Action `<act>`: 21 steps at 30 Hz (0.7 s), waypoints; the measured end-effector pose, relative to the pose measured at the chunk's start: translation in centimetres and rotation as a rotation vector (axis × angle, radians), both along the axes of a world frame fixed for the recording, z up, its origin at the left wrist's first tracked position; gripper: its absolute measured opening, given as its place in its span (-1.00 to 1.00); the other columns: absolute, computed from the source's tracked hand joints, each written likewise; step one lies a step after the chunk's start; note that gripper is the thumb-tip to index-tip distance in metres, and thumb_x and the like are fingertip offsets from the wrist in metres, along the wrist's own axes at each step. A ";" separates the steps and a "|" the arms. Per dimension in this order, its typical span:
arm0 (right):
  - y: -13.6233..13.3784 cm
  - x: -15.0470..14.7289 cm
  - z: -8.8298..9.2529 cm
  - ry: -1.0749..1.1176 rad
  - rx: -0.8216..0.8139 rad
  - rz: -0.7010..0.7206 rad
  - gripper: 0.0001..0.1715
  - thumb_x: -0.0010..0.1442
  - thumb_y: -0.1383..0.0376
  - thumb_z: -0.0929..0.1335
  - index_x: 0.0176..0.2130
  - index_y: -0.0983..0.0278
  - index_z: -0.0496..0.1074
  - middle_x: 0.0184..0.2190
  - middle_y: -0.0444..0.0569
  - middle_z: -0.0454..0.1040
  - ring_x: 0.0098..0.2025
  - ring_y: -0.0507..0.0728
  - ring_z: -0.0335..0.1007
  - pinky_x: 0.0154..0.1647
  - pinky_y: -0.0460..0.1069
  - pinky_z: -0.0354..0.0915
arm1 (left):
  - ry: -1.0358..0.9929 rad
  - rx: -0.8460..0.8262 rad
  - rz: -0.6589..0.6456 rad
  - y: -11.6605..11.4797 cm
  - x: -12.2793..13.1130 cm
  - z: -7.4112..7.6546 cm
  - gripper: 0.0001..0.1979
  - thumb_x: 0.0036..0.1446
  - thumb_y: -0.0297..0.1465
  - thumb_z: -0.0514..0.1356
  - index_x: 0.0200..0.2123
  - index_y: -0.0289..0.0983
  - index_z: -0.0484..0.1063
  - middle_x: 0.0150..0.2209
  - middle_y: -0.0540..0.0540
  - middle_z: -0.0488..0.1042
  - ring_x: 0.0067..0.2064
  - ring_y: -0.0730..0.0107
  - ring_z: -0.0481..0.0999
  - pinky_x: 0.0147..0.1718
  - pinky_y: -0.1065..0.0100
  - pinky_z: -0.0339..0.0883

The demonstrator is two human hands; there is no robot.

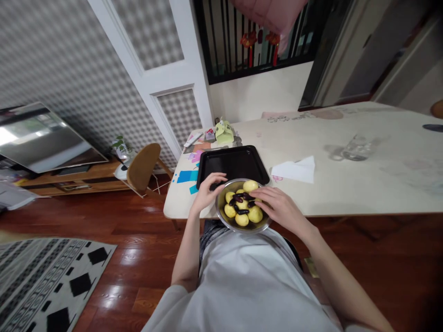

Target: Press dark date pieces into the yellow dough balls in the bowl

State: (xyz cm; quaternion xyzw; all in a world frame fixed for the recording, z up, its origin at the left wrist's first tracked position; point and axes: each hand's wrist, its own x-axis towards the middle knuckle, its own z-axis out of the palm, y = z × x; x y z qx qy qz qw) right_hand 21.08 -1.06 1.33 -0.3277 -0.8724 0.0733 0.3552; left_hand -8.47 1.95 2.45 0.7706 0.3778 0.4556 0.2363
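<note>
White shirt (249, 281) is closest to the lens, filling the bottom middle of the frame. Biggest thing past it is a pale desk (346, 196) running from the center off toward the right edge. Patterned rug (58, 281) at lower left, TV (44, 138) at far left, and a brown chair (142, 168) between the TV and the desk. Black tray (235, 163) sits on the desk near the center, and a metal bowl (222, 216) is just below it, at the desk's near edge. White paper (296, 169) lies right of the tray. Right hand (278, 203) reaches over the bowl with fingers bent; can't tell if it's pinching anything. Left hand (208, 191) is curved by the bowl's left rim, and I can't tell if it's gripping. Clear glass (356, 147) at center right. Inside the bowl: round yellow produce (255, 214), with small dark pieces (243, 212) on top.
</note>
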 end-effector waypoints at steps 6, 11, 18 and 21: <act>-0.1 -0.6 -0.4 0.033 -0.003 0.045 -0.66 0.46 0.30 0.31 0.12 0.16 0.57 0.05 0.03 0.66 0.09 0.26 0.60 0.18 0.26 0.52 | 0.221 -0.036 0.196 3.2 -2.3 -2.8 -0.72 0.37 -0.48 0.16 0.07 -0.25 0.56 0.15 -0.25 0.57 0.21 0.11 0.54 0.28 0.01 0.38; -0.3 -1.0 -0.2 0.043 0.000 0.068 -0.66 0.46 0.31 0.31 0.12 0.17 0.57 0.04 0.04 0.67 0.10 0.25 0.60 0.20 0.27 0.50 | 0.383 -0.114 0.181 5.6 -1.8 -4.0 -0.74 0.31 -0.53 0.21 0.00 -0.28 0.62 0.03 -0.25 0.63 0.06 0.12 0.61 0.21 0.05 0.44; -0.6 -0.5 0.4 0.055 0.021 0.053 -0.65 0.46 0.32 0.31 0.13 0.16 0.57 0.04 0.03 0.67 0.10 0.25 0.60 0.20 0.26 0.50 | 0.397 -0.137 0.155 7.7 -1.0 -3.8 -0.79 0.17 -0.63 0.26 -0.21 -0.33 0.66 -0.26 -0.12 0.58 -0.27 0.36 0.55 -0.05 0.25 0.53; -0.8 -0.3 0.6 0.058 0.026 0.039 -0.66 0.46 0.32 0.30 0.13 0.16 0.57 0.04 0.03 0.66 0.09 0.26 0.59 0.18 0.26 0.51 | 0.303 -0.085 0.180 6.3 -0.8 -3.3 -0.75 0.21 -0.62 0.22 -0.13 -0.30 0.64 -0.19 -0.14 0.53 -0.19 0.34 0.55 -0.07 0.26 0.54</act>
